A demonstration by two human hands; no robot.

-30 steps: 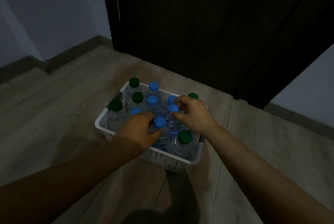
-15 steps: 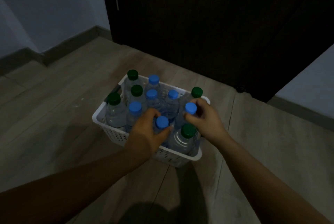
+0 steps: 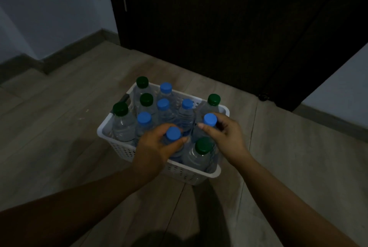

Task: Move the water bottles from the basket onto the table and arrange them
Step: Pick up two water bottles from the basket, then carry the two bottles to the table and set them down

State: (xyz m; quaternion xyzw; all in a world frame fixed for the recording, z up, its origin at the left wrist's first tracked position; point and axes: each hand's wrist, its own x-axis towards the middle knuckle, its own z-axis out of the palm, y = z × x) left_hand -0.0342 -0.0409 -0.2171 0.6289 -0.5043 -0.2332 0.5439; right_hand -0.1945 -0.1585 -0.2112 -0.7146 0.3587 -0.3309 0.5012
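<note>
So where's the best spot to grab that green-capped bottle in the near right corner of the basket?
Probably the neck just under its green cap, coming straight down from above. The green-capped bottle stands upright, hemmed in by the basket wall and neighbouring bottles, so only its top is free.

no readable text, no legible labels on the water bottles (image 3: 123, 125), none on the basket (image 3: 119, 146)

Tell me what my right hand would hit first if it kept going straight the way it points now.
The right hand grips the right-side blue-capped bottle. Going on along the forearm's line, away and leftward, it would likely push that into the middle blue-capped bottle first; depth is unclear.
</note>
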